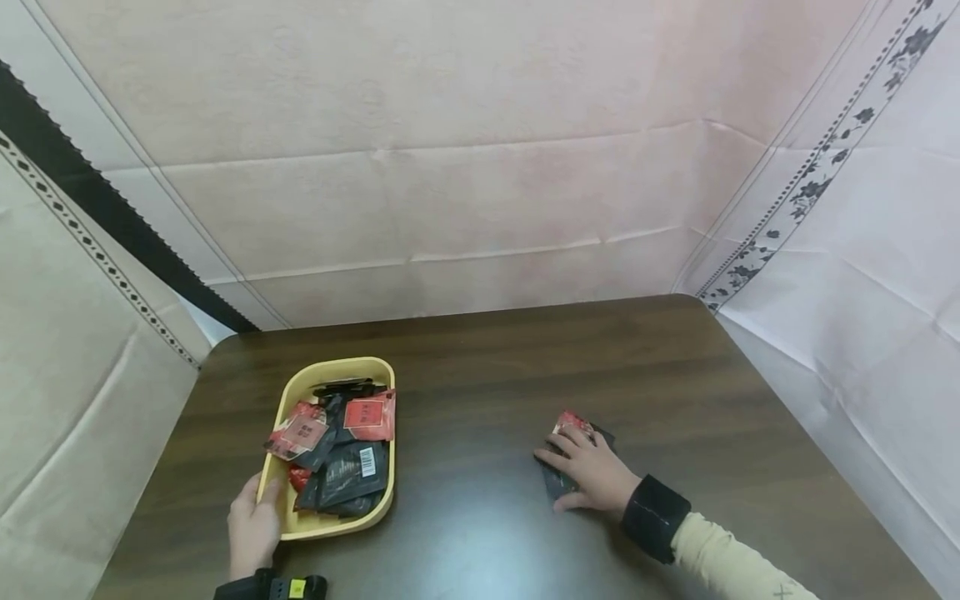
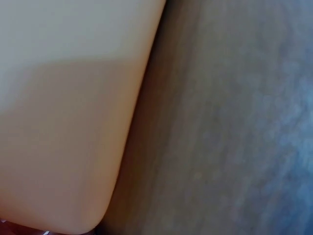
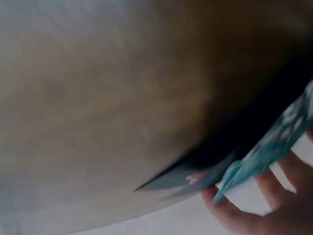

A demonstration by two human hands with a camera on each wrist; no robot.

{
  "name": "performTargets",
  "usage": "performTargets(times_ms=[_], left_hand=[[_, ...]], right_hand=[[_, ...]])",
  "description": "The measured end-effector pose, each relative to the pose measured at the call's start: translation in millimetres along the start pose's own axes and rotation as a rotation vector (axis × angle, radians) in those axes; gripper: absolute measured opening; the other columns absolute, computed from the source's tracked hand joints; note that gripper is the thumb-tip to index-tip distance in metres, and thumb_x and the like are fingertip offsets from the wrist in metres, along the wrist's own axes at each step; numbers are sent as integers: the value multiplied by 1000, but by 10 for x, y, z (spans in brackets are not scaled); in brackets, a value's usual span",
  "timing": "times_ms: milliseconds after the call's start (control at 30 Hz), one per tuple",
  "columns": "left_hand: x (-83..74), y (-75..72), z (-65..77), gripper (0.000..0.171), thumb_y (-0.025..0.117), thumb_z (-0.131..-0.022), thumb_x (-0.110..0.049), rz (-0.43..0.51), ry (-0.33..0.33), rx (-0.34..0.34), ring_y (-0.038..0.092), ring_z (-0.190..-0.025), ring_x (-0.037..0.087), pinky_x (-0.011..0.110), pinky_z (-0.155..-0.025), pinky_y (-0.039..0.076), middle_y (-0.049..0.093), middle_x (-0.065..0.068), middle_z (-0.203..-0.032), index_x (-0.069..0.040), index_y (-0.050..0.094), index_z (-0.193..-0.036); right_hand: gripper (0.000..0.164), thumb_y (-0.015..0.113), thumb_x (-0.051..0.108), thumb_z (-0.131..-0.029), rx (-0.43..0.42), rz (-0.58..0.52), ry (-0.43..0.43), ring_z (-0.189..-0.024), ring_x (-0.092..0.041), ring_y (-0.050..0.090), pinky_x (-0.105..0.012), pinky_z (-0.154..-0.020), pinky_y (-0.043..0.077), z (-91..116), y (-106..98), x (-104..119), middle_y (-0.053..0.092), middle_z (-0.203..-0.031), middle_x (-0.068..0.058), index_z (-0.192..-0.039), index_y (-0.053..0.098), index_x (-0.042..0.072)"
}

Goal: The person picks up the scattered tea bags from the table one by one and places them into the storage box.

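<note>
My left hand grips the near-left rim of a yellow plastic basket, its thumb over the inner side. In the left wrist view the basket's pale wall fills the left half; that hand is hidden there. Inside the basket lie several small packets, among them a red-labelled packet and a black packet with a barcode. My right hand lies with spread fingers over dark packets on the table. In the right wrist view its fingers touch a packet with a blue-green edge.
The dark wooden table stretches between the basket and the right-hand packets. A pale cloth hangs behind the table's far edge, with more cloth along both sides. One red-and-black packet juts over the basket's left rim.
</note>
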State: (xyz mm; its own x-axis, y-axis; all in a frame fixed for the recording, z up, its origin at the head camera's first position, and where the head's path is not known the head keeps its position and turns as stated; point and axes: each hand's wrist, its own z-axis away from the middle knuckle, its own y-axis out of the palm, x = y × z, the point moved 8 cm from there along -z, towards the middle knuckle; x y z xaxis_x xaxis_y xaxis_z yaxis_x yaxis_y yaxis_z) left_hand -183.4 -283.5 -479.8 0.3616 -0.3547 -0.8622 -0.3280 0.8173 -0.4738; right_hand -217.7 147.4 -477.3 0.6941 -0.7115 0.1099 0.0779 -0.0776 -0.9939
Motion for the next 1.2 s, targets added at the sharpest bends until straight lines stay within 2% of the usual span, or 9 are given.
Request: performTargets(times_ms=[200,367,433,567,667,733,900,1100,1200], left_hand=[[7,-2,-4,48,26,-99,-20,-1,8,-5,42,-112,39,46,-88,35,39,35,-127,14,32,-132],[20,-3,2,48,26,-99,-20,27,-9,1,40,-113,40,50,-90,34,36,35,-129,15,30,-133],[14,-4,5,48,26,-100,-20,29,-10,0,41,-112,39,43,-87,39,38,35,-128,14,30,-133],[-1,-13,16,46,27,-99,-19,17,-4,-1,44,-110,37,16,-70,39,40,33,-127,13,33,-132],[-6,-22,14,45,27,-99,-18,8,3,-8,44,-109,36,16,-70,37,41,33,-127,13,34,-132],[-8,-24,5,45,28,-99,-18,6,10,-10,44,-109,36,26,-77,41,41,33,-126,13,34,-131],[-12,-14,-2,46,26,-100,-19,21,8,5,42,-111,39,50,-90,35,38,34,-128,13,31,-133],[-27,-4,18,47,26,-100,-20,39,17,9,40,-113,40,53,-92,34,37,34,-129,14,30,-133],[-26,2,39,46,26,-100,-21,37,12,-4,43,-111,38,46,-83,42,40,31,-128,11,31,-134]], right_hand=[[54,63,48,-79,-117,105,-36,-102,-22,45,-45,-80,42,3,40,30,50,-108,-7,-122,58,15],[29,66,34,-83,-106,172,6,-88,-16,45,-35,-72,46,-53,105,1,49,-93,1,-104,58,16],[20,64,29,-84,-101,177,27,-86,-16,45,-37,-70,46,-81,95,-16,49,-90,2,-98,56,16],[10,61,22,-87,-165,103,83,-78,-14,44,-33,-64,41,-164,-72,-69,48,-83,5,-88,52,17],[11,60,18,-88,-247,32,115,-72,-12,43,-27,-58,37,-253,-264,-96,47,-77,6,-84,50,17],[11,60,16,-88,-293,0,105,-69,-12,43,-25,-55,36,-346,-374,-71,47,-76,6,-83,50,16],[9,57,18,-89,-363,-24,-5,-72,-15,48,-28,-56,40,-733,-569,224,50,-79,2,-85,51,13],[9,54,23,-91,-347,-71,-110,-80,-15,52,-30,-63,42,-1339,-703,839,55,-85,2,-92,55,14],[11,53,27,-92,-326,-55,-143,-82,-13,51,-28,-65,39,-1615,-748,1173,55,-86,4,-93,55,16]])
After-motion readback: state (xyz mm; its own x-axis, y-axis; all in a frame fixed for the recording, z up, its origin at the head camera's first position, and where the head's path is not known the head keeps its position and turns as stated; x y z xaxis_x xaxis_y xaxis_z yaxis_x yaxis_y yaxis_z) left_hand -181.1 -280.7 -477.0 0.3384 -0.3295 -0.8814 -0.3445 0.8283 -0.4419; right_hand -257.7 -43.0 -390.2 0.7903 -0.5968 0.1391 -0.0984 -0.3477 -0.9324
